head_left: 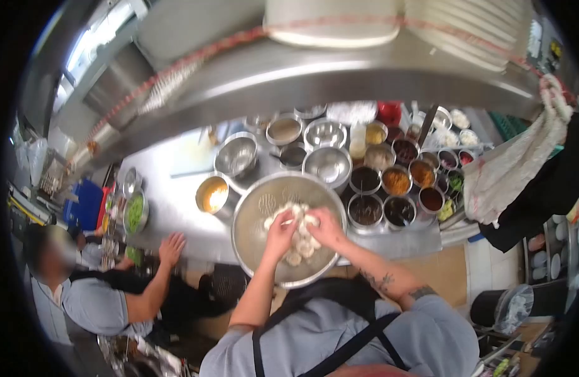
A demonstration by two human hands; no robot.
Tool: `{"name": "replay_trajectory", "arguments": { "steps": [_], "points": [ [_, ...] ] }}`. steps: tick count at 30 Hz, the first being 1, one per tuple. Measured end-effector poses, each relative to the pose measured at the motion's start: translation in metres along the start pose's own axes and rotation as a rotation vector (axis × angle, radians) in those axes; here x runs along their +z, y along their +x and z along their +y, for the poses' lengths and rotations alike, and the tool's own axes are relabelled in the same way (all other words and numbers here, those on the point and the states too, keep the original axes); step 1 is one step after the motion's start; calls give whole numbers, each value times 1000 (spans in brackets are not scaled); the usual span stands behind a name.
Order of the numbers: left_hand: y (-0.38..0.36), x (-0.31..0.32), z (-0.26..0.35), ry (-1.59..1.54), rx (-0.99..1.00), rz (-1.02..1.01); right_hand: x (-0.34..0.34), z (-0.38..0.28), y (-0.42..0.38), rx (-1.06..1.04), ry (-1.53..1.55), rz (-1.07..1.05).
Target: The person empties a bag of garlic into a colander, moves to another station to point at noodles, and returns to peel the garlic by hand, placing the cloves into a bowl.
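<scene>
A large steel mixing bowl (255, 251) sits at the counter's near edge, right in front of me. In it lies a heap of pale, rounded food pieces (305, 245); their exact kind is too blurred to make out. My left hand (282, 229) is inside the bowl at the left of the heap, fingers curled around a pale piece. Opposite it, my right hand (326, 227) reaches in from the right, its fingers bent and pinching a pale piece at the heap's top. The fingertips of both hands are partly hidden.
A pot of orange-yellow liquid (213, 194) stands left of the bowl. Several sauce containers (397, 181) crowd the right side, and steel bowls (327, 166) stand behind. A steel shelf (302, 78) crosses overhead. A co-worker's hand (171, 249) rests at the counter's left edge.
</scene>
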State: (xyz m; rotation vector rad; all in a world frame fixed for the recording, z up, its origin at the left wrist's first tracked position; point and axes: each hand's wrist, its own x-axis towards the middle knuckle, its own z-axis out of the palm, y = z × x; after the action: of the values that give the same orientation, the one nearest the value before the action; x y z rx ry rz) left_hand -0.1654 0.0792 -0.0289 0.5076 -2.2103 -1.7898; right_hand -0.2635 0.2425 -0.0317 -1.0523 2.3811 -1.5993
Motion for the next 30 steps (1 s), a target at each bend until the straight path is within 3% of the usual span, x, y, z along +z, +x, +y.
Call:
{"name": "replay_trajectory", "arguments": {
  "steps": [1, 5, 7, 8, 9, 10, 17, 20, 23, 30],
  "points": [
    [-13, 11, 31, -269, -276, -60, 5, -3, -2, -4, -2, -20],
    [-17, 20, 6, -251, -388, -138, -1, -35, -15, -19, 141, -235],
    [-15, 19, -10, -532, -401, -63, 8, -21, -22, 8, 295, -121],
    [-13, 15, -12, -691, -371, -122, 7, -18, -22, 115, 298, -137],
    [-11, 13, -10, -694, -398, -96, 8, -15, -23, 71, 306, -64],
    [-10, 9, -5, -658, -363, -147, 3, -26, -24, 166, 309, -61],
    [-13, 11, 9, -461, -352, -222, 4, -40, -26, 250, 105, -109],
    [-14, 11, 4, -384, -326, -274, 0, -51, -22, 320, 159, -107],
    [-13, 7, -5, -328, -293, -273, 14, -31, -29, 176, 119, -28],
    [-12, -5, 0, -305, -321, -243, 24, -35, -20, 342, 120, -140]
  ]
}}
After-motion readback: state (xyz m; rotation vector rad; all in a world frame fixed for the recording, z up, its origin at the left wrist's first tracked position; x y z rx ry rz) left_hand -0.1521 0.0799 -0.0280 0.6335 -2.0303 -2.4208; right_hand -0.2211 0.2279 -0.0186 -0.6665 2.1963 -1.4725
